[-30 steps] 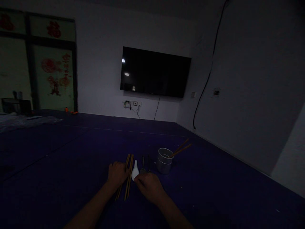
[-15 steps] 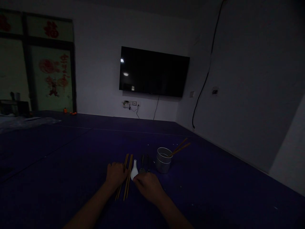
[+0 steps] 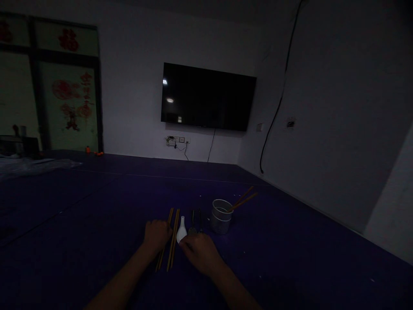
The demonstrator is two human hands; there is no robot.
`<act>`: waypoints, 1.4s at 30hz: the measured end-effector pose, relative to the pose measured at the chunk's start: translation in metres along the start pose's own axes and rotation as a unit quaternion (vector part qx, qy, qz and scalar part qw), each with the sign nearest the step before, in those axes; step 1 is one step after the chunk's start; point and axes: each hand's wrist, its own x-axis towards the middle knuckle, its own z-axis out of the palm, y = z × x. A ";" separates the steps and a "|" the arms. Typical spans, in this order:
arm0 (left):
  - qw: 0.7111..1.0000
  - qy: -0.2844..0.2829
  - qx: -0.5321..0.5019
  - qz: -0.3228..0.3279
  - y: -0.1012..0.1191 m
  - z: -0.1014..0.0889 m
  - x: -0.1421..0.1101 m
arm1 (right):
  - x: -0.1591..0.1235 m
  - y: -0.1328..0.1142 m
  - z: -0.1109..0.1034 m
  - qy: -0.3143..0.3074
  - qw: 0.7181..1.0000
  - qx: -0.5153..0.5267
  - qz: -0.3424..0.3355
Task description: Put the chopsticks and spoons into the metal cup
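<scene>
My left hand [image 3: 157, 235] rests with curled fingers over the left pair of chopsticks [image 3: 160, 259], gripping it partway along. A second pair of chopsticks [image 3: 173, 241] lies just to its right, roughly parallel. Beside that is a white spoon [image 3: 182, 230], handle pointing away from me. My right hand [image 3: 201, 253] is closed, thumb and fingers pinching the near edge of the spoon's bowl. Two dark utensils, one of them spoon-like [image 3: 192, 219] and the other thin [image 3: 200, 217], lie beyond my right hand, which partly covers them; their exact kinds are hard to make out.
A grey metal cup [image 3: 221, 219] with chopsticks [image 3: 245, 201] leaning out stands right of the utensils. All of it is on a dark blue surface [image 3: 106, 215]. Crumpled clear plastic [image 3: 35, 167] lies far left. A television [image 3: 208, 97] hangs on the back wall; the room is dim.
The view has shifted slightly, moving everything a little to the left in the picture. Both hands keep their places at the chopsticks and the spoon.
</scene>
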 end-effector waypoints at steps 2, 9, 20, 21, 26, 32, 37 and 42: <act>1.000 0.000 0.000 0.002 0.000 -0.001 0.000 | 0.000 -0.001 -0.001 -0.003 1.000 -0.001 0.001; 1.000 -0.011 -0.003 -0.008 0.001 -0.002 0.001 | -0.001 -0.001 -0.001 -0.002 1.000 -0.001 -0.003; 1.000 -0.002 -0.012 -0.004 0.001 0.000 0.000 | -0.001 -0.002 -0.003 -0.007 1.000 0.008 0.000; 1.000 -0.002 -0.014 -0.007 0.001 0.000 0.000 | -0.001 -0.002 -0.002 -0.006 1.000 0.005 -0.001; 1.000 -0.008 -0.012 -0.015 0.001 -0.002 -0.001 | 0.000 -0.001 -0.001 -0.006 1.000 -0.006 -0.002; 1.000 -0.012 0.003 -0.005 0.000 -0.008 -0.005 | -0.001 -0.002 -0.002 0.002 1.000 -0.001 -0.010; 1.000 -0.028 0.005 -0.007 -0.002 -0.009 -0.005 | -0.002 -0.003 -0.003 0.001 1.000 -0.008 -0.009; 1.000 -0.024 -0.001 -0.007 -0.004 -0.008 -0.004 | -0.002 -0.004 -0.005 0.003 1.000 -0.008 -0.015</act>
